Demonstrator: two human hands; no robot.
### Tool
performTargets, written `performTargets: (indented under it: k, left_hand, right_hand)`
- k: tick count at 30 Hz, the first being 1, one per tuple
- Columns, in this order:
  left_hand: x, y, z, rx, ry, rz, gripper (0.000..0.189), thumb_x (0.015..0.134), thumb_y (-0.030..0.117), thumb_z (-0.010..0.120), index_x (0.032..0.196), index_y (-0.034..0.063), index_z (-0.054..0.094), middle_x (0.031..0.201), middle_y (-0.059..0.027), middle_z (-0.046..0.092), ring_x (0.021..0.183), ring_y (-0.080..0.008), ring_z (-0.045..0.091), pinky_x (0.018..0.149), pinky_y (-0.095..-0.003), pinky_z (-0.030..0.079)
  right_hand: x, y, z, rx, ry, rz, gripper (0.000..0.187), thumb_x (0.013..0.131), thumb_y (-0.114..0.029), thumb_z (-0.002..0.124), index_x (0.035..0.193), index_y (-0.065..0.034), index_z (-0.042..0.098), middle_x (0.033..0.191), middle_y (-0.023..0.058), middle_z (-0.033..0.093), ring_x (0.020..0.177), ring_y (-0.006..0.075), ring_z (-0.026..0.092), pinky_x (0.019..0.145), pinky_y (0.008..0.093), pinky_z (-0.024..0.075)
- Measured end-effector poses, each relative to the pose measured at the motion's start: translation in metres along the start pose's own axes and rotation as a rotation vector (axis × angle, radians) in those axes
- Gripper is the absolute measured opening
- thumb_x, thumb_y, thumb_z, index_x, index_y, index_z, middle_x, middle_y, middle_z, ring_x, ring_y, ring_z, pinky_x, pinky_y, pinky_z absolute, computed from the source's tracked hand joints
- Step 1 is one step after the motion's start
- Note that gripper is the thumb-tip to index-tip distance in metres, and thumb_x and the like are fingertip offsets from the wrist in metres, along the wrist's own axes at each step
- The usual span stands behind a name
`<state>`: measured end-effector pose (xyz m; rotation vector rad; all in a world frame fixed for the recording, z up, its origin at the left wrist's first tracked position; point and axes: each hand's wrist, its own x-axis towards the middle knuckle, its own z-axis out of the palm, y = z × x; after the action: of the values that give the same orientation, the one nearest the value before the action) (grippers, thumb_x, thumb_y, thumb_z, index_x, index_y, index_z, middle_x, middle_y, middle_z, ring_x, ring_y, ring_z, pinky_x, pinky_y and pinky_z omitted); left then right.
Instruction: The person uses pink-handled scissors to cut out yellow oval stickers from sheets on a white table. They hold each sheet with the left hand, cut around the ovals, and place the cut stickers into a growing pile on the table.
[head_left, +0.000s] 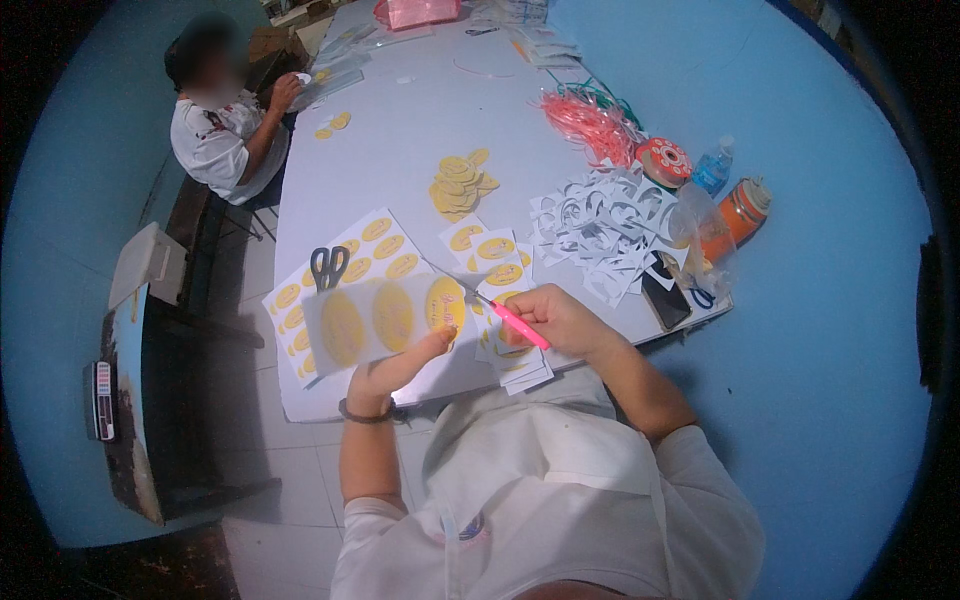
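My left hand (409, 365) holds a strip of paper (367, 324) printed with yellow oval labels, thumb on top near its right end. Pink-handled scissors (520, 325) are in my right hand (551, 319), their blades at the strip's right edge beside an oval. Under the strip lie sheets of yellow oval labels (388, 247) and black-handled scissors (330, 264). Smaller printed pieces (525, 375) are stacked below my right hand. Farther up the table is a pile of cut yellow ovals (459, 184). To its right sits a heap of white paper offcuts (600, 217).
Red and green ribbon strands (589, 124), a ribbon spool (664, 161), a bottle of blue liquid (713, 166), an orange container (736, 217) and a phone (665, 296) line the right side. A person (232, 142) sits at the far left edge of the white table (397, 120).
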<state>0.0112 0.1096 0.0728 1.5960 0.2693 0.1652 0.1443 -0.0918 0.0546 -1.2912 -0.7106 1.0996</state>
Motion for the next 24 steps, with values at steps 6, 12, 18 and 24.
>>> performTargets:
  k: [6,12,18,24]
  left_hand:
    - [0.01,-0.017,-0.015,-0.557,-0.105,0.131,0.012,0.083,0.014,0.059,0.088,0.0047,0.056,0.071,-0.0004,0.049,0.056,-0.0058,0.038,0.048,-0.0197,0.032]
    - [0.014,-0.028,0.053,-0.632,0.192,0.245,0.027,0.088,0.032,0.057,0.093,0.0063,0.053,0.071,0.0017,0.049,0.055,-0.0054,0.038,0.048,-0.0196,0.032]
    - [0.022,-0.021,0.062,-0.749,0.282,0.166,0.021,0.092,0.027,0.051,0.08,0.0096,0.051,0.06,0.0037,0.043,0.05,-0.0045,0.034,0.044,-0.0187,0.025]
    - [0.022,-0.02,0.065,-0.681,0.269,0.152,0.022,0.092,0.025,0.05,0.078,0.0084,0.05,0.059,0.0048,0.039,0.049,-0.0039,0.03,0.044,-0.0192,0.023]
  right_hand:
    - [0.001,0.001,0.008,0.022,0.068,-0.016,0.013,0.085,-0.005,0.057,0.096,0.0019,0.06,0.086,0.0056,0.065,0.078,0.0091,0.062,0.071,0.0212,0.0506]
    - [0.005,0.015,0.036,0.079,0.13,-0.105,0.014,0.086,-0.004,0.056,0.098,0.0021,0.059,0.088,0.0042,0.064,0.08,0.0079,0.061,0.071,0.0193,0.0479]
    - [0.006,0.012,0.048,0.078,0.218,-0.116,0.006,0.083,-0.009,0.058,0.084,-0.0036,0.055,0.071,-0.0032,0.053,0.062,0.0023,0.048,0.056,0.0158,0.0386]
    - [0.007,0.008,0.047,0.214,0.121,-0.194,0.014,0.08,-0.018,0.059,0.079,-0.0053,0.052,0.062,-0.0064,0.041,0.052,0.0027,0.035,0.047,0.0167,0.0251]
